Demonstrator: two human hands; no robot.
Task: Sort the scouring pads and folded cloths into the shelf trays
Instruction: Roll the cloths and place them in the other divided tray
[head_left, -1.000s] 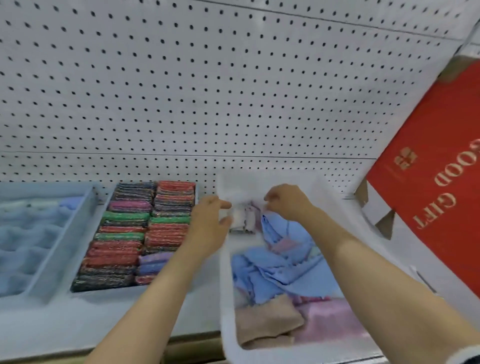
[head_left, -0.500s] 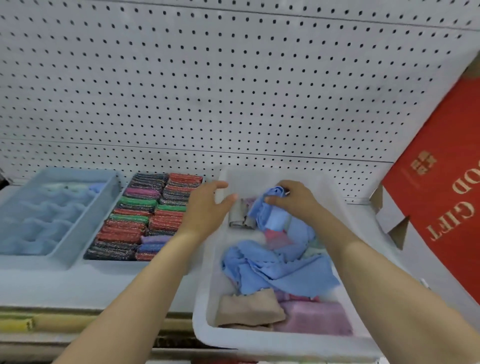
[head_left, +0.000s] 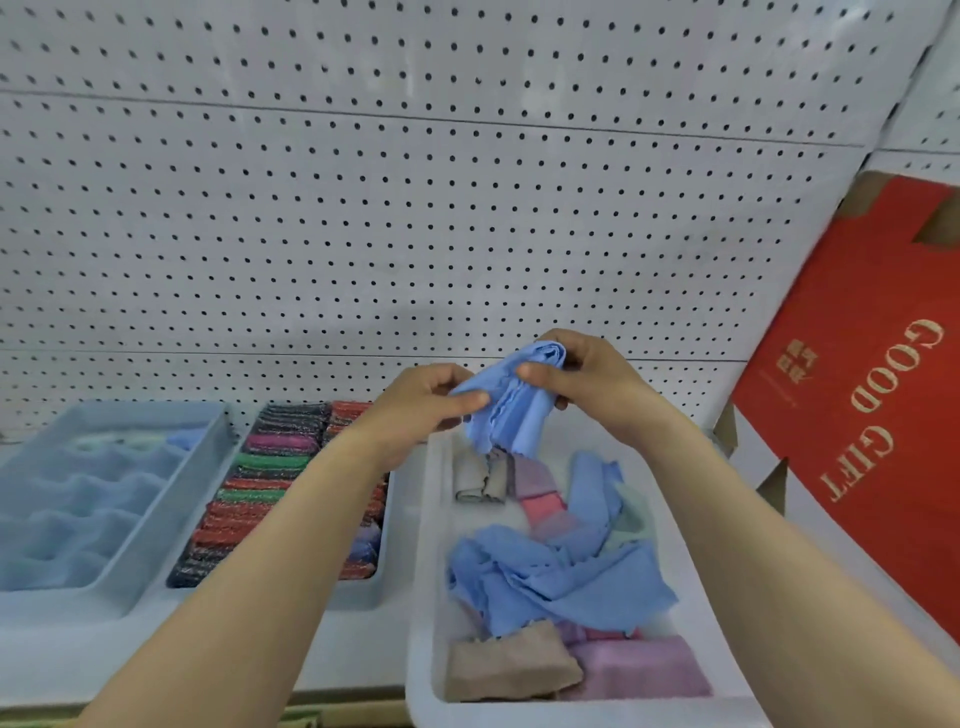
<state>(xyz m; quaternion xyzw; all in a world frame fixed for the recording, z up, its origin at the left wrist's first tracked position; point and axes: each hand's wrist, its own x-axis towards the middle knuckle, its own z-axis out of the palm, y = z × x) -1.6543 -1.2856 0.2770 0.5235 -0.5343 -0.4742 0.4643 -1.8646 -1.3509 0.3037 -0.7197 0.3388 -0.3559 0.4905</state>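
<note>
Against white pegboard (head_left: 415, 208), both hands' fingers (head_left: 470, 401) pinch one blue cloth (head_left: 511, 410).

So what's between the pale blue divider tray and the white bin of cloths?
Rows of striped scouring pads lie between them, as the head view shows.

Plain light blue: held cloth (head_left: 511, 400), loose cloths (head_left: 550, 577) in white bin (head_left: 423, 571); tan cloth (head_left: 509, 665), pink cloth (head_left: 644, 670) at its near end. Left of bin: scouring pads (head_left: 270, 483), glittery red, green, magenta, black stripes. Right of bin: red box (head_left: 883, 519), gold lettering
</note>
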